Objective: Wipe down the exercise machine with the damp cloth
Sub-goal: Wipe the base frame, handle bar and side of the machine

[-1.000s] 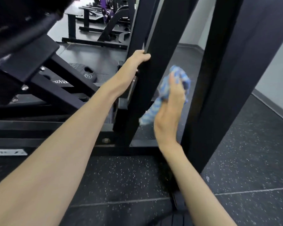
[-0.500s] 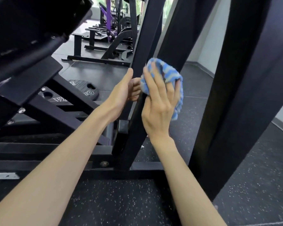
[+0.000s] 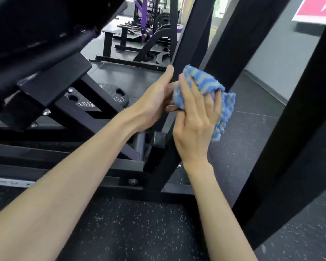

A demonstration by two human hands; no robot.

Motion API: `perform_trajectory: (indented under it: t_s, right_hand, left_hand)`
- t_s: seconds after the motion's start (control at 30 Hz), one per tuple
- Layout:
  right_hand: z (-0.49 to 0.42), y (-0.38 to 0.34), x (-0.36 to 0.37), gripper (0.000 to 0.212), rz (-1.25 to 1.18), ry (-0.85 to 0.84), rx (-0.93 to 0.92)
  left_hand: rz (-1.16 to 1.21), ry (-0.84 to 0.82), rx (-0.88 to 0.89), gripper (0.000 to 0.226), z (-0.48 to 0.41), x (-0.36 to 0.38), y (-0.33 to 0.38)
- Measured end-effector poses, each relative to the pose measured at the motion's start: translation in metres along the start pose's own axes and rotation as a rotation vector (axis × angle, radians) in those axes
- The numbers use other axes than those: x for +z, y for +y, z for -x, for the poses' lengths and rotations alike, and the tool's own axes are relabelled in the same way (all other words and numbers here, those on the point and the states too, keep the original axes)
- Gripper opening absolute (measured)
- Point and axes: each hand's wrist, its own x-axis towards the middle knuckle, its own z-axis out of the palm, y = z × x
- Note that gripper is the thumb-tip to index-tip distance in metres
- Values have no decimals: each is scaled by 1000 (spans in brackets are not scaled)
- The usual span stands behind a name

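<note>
A black steel exercise machine fills the view; one slanted upright post runs through the middle. A blue and grey striped cloth is bunched against that post. My right hand presses the cloth onto the post, fingers spread over it. My left hand grips the same post just left of the cloth, thumb up along its edge; its fingertips touch the cloth.
A second thick black upright stands close on the right. The machine's angled pad and frame loom at upper left, with a base rail below. Speckled rubber floor lies underneath. Purple gym equipment stands farther back.
My right hand has carried the cloth up from low between the posts onto the middle post beside my left hand. My left hand has slid slightly down the post.
</note>
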Motion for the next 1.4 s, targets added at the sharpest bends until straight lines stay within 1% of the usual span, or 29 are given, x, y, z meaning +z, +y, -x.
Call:
perform_trajectory:
  t_s: [0.07,0.1,0.17,0.23,0.3,0.37,0.4,0.47,0.53,0.57,0.6,0.67,0.7,0.73,0.77,0.83,0.87,0.93,0.97,1.0,1.03,1.07,1.13,1.17,1.2,1.3,1.37,1.4]
  right_hand:
    - [-6,0,-3,58,-25,62,73]
    - [-6,0,-4,61,-28,77,84]
    - [2,1,-2,64,11,59,67]
    - [28,0,2,64,76,-26,48]
    - [66,0,9,60,116,-141,27]
    - [101,-5,13,57,161,-272,-6]
    - [110,-11,14,54,185,-302,-9]
    - [104,-24,17,47,166,-292,50]
    - [86,-41,27,37,128,-299,111]
    - [76,-49,32,34,143,-356,117]
    - [68,-56,39,34,213,-473,101]
    - [61,-69,51,37,506,-871,75]
    - [60,-72,53,38,644,-1016,74]
    - [61,-75,55,39,743,-1083,65]
    - [62,-77,55,41,831,-1098,32]
    - [69,-80,54,45,958,-1050,-183]
    - [78,-79,54,43,961,-1051,-290]
    - [105,-79,57,34,889,-1182,-455]
    - [118,-79,57,31,843,-1257,-466]
    - [130,-80,60,29,800,-1300,-408]
    - [139,-80,64,27,721,-1273,-307]
    - [150,-77,71,29,618,-1168,-225]
    - [169,-74,82,37,272,-959,-63]
    - [176,-73,86,38,152,-889,-17]
    - [180,-73,86,39,91,-855,4]
    - [188,-64,78,45,39,-852,-69]
    - [202,-49,64,48,-13,-854,-180]
    - [210,-38,55,49,-37,-844,-202]
  left_hand:
    - [-58,-91,-22,73,-2,-5,2]
    - [-68,-98,-39,72,-2,-7,2]
    - [-82,-60,-37,69,1,-14,-3]
    - [-49,43,-39,65,11,-26,-17]
    - [26,220,-12,62,21,-42,-32]
    - [23,391,14,59,32,-57,-41]
    - [-5,444,17,58,37,-65,-44]
    - [-51,471,-2,58,45,-76,-50]
    - [-117,465,-52,58,53,-83,-55]
    - [-142,468,-78,56,57,-87,-59]
    - [-162,478,-97,54,62,-90,-62]
    - [-177,527,-105,50,72,-98,-68]
    - [-173,567,-102,49,75,-100,-70]
    - [-175,611,-102,47,80,-104,-72]
    - [-186,640,-107,47,84,-108,-73]
    - [-214,647,-132,44,89,-113,-74]
    - [-221,635,-145,41,91,-115,-75]
    - [-226,618,-180,34,92,-118,-77]
    - [-229,614,-199,30,91,-119,-79]
    - [-235,609,-219,27,91,-119,-82]
    - [-242,605,-235,26,90,-119,-85]
    - [-248,605,-247,25,90,-118,-89]
    - [-258,616,-259,25,94,-115,-98]
    - [-269,625,-267,26,98,-114,-102]
    - [-283,637,-277,28,103,-112,-106]
    - [-287,681,-290,30,112,-112,-114]
    - [-277,656,-293,29,113,-107,-116]
    - [-276,629,-296,29,112,-105,-117]
